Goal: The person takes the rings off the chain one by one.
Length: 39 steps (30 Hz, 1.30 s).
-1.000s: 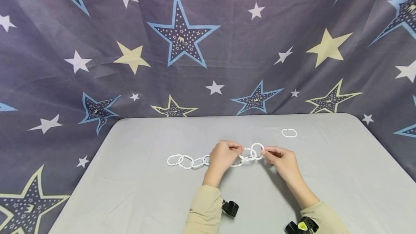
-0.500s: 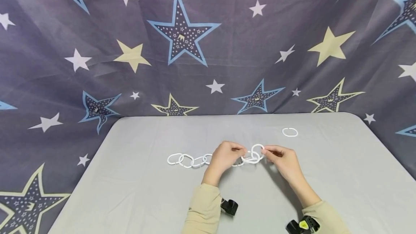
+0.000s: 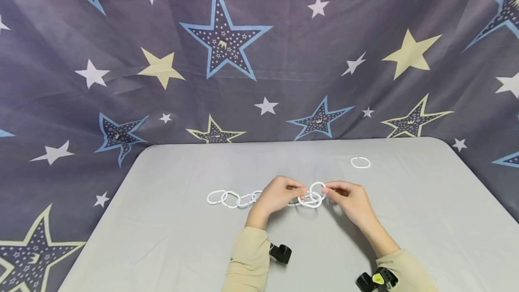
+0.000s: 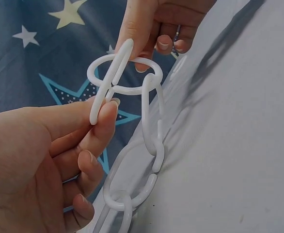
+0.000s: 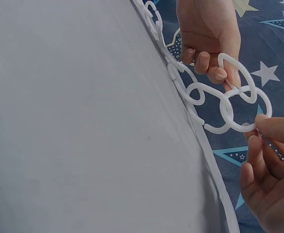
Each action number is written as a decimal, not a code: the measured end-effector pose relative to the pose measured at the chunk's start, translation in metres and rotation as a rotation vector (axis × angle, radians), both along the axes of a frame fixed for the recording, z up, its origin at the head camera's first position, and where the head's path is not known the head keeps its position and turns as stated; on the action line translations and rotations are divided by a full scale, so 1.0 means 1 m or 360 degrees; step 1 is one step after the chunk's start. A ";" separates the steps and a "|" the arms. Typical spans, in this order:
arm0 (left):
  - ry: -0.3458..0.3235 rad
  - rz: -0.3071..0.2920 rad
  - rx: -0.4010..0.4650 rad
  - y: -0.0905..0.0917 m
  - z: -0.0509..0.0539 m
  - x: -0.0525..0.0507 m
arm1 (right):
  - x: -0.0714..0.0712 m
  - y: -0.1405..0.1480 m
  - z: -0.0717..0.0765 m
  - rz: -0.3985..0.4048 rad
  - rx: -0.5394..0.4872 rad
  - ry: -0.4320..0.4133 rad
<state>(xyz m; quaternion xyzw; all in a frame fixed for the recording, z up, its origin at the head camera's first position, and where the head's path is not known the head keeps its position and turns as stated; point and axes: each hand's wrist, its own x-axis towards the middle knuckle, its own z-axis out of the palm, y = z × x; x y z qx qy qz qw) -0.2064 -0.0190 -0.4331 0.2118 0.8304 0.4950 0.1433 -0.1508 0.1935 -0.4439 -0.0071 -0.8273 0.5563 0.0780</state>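
Note:
My left hand pinches a white plastic chain link between thumb and fingers. In the left wrist view this link stands tilted and passes through a rounder-looking white link, which my right hand pinches at its edge with thumb and fingertips. From that second link, other joined links run down in the left wrist view. In the head view, the rest of the white chain lies on the table to the left, partly hidden behind my left hand. Both held links are raised above the table.
A single loose white link lies on the grey-covered table toward its back right. Behind the table's far edge hangs a dark curtain with a star pattern. A black wrist camera sits by the left sleeve.
My hands have come slightly closer together, and the held links now overlap more in the head view. Both hands keep their pinch. The loose link lies where it was.

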 end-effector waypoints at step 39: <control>0.0151 0.0372 -0.0005 0.000 0.007 -0.002 | -0.003 0.001 -0.006 -0.0050 -0.0122 -0.0228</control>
